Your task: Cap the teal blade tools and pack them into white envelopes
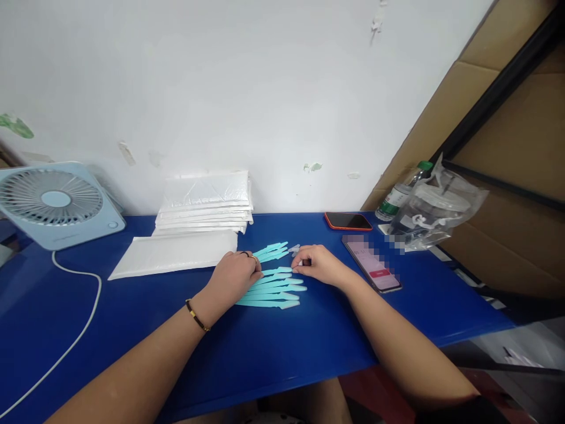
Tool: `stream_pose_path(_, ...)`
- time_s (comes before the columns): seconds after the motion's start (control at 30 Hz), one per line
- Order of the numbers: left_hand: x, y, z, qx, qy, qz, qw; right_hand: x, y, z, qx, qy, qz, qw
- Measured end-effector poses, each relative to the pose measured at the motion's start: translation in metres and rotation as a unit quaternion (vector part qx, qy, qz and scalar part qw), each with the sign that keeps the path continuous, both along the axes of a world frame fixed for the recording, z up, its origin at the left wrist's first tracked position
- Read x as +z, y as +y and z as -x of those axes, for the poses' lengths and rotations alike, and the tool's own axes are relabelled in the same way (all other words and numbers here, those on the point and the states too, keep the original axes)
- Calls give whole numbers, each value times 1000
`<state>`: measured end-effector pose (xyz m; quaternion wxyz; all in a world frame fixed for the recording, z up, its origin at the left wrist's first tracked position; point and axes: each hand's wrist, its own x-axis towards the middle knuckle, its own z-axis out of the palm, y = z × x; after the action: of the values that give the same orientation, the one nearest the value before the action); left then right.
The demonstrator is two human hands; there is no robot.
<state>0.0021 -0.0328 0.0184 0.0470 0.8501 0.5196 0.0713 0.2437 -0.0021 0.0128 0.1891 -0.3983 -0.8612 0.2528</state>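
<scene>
Several turquoise eyebrow razors [271,296] lie fanned side by side on the blue table, their blade ends pointing right. My left hand [233,275] is closed over the handle ends, thumb and fingers on one razor; its palm hides the other handles. At that razor's blade end, my right hand [315,265] pinches a small whitish blade cap, mostly covered by the fingertips. A few small translucent caps [295,249] lie just beyond the right fingers. Another group of turquoise razors [271,252] rests behind, partly hidden by the left hand.
White padded mailers [203,206] are stacked by the wall, with one mailer [176,253] flat in front. A light-blue fan [57,203] stands left, its cable trailing across the table [273,353]. Two phones [348,221], a bottle [399,194] and a bagged cup [432,212] are right.
</scene>
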Motion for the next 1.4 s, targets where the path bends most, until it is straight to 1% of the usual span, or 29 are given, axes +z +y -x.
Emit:
stream_pose_path(0.1, 1, 0, 0, -1, -11, -8, 1000, 6, 0, -7, -1, 16, -15, 1000)
stream_pose_path(0.2, 0, -1, 1, -5, -17, -44, 999, 18, -2, -23, -44, 31, -30, 998)
stream_pose_path(0.23, 0, -1, 1, -8, -14, -54, 998, 21, -3, -28, -50, 23, -24, 998)
stream_pose_path(0.3, -2, 0, 1, -17, 0, -65, 998, 25, -5, -34, -40, -10, 1, 999)
stream_pose_path(0.37, -5, 0, 1, -21, 15, -69, 997, 24, -5, -34, -13, -45, 23, 999)
stream_pose_path(0.43, -7, 1, 1, -18, 24, -71, 997, 19, -5, -31, 3, -61, 23, 998)
stream_pose_path(0.5, -9, 3, 2, -16, 25, -74, 997, 13, -4, -27, -2, -62, 12, 998)
stream_pose_path(0.57, -10, 5, 2, -16, 18, -79, 997, 8, -2, -24, -23, -52, 6, 998)
stream_pose_path(0.63, -10, 6, 2, -17, 5, -77, 997, 6, -2, -23, -38, -37, 27, 998)
stream_pose_path(0.73, -7, 7, 2, -21, -5, -67, 998, 7, -2, -25, -44, -22, 88, 995)
stream_pose_path(0.8, -5, 6, 1, -25, -4, -66, 998, 9, -2, -28, -41, -20, 104, 993)
stream_pose_path(0.93, -4, 5, 1, -31, 5, -75, 997, 11, 1, -34, -23, -34, 44, 998)
stream_pose_path(1.03, -4, 6, 1, -36, 12, -79, 996, 7, 6, -35, -23, -46, 14, 999)
stream_pose_path(1.17, -4, 5, -1, -40, 18, -80, 996, -1, 10, -26, -49, -28, -28, 998)
stream_pose_path(1.27, -4, 5, -3, -43, 24, -86, 995, -5, 10, -16, -27, -9, -45, 999)
stream_pose_path(1.4, -5, 5, -4, -43, 32, -83, 995, -5, 7, -8, -4, -6, -56, 998)
